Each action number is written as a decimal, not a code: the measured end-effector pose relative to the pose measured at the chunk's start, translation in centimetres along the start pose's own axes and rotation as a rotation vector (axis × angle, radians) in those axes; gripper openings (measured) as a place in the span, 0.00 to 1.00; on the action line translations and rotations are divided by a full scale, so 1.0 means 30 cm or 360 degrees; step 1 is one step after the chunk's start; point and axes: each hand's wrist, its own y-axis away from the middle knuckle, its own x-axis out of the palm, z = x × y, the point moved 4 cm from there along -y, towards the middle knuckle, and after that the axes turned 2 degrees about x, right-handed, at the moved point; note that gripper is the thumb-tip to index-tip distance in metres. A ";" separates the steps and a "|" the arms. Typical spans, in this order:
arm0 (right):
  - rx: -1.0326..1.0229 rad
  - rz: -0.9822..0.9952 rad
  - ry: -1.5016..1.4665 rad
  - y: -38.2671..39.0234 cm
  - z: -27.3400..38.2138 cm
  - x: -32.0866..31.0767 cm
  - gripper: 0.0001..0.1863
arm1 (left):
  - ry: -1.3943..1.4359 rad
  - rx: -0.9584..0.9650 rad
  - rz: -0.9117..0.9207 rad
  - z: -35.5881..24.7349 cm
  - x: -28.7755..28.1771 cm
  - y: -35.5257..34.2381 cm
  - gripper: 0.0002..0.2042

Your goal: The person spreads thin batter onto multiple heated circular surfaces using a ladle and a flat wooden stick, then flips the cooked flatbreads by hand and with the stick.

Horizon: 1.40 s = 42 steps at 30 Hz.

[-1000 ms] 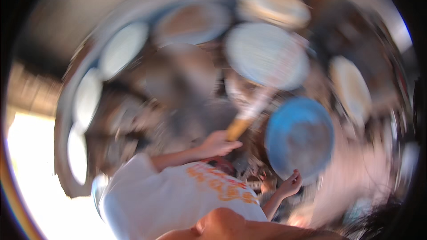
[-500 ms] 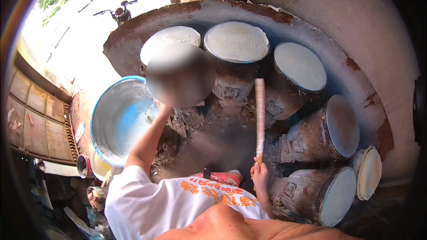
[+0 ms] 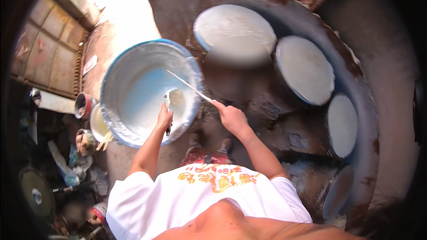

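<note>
My left hand [image 3: 165, 118] grips the handle of a ladle [image 3: 168, 93] inside a large blue basin [image 3: 106, 102]. The ladle's bowl hangs low over pale, milky batter [image 3: 144, 111] in the bottom. In my right hand [image 3: 231, 119] is a long, thin flat spreader [image 3: 189, 85], seen nearly edge-on. It slants across the basin's right rim, its far end over the batter. White residue coats the basin's inner wall. Beyond my right hand, a round griddle [image 3: 235, 20] bears a white layer; a blurred patch hides its near edge and its stand.
More round griddles [image 3: 306, 69] curve away on the right, one a pale disc [image 3: 343, 126], before a low curved wall [image 3: 178, 9]. Left of the basin stand a pale yellow bowl [image 3: 98, 122] and a red can [image 3: 82, 105]. Clutter fills the lower left.
My view has turned left toward the basin. My right hand has brought the spreader from beside the griddles to over the basin. My left hand, formerly behind the blur, now shows with the ladle.
</note>
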 end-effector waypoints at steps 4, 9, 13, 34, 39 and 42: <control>0.0160 0.0106 -0.0022 -0.093 0.025 0.063 0.21 | 0.0387 -0.0070 -0.0062 -0.032 -0.176 -0.041 0.22; 0.0189 -0.0460 -0.0455 0.002 0.058 -0.256 0.20 | 0.1034 -0.0468 0.0117 0.007 0.089 -0.065 0.30; 0.0430 -0.0481 -0.0330 0.167 -0.015 -0.395 0.19 | 0.1024 -0.0389 0.0539 -0.154 0.248 -0.063 0.36; 0.0533 -0.0468 -0.0018 -0.165 -0.074 -0.232 0.22 | -0.0696 0.1887 -0.0696 -1.142 0.095 -0.487 0.30; 0.0537 -0.0281 -0.1190 0.081 -0.218 -0.301 0.21 | -0.1078 0.2601 -0.0378 -1.282 0.064 -0.644 0.10; 0.0768 -0.0322 -0.1793 0.259 -0.248 -0.307 0.22 | -0.0758 0.2916 -0.0327 -1.375 0.046 -0.632 0.07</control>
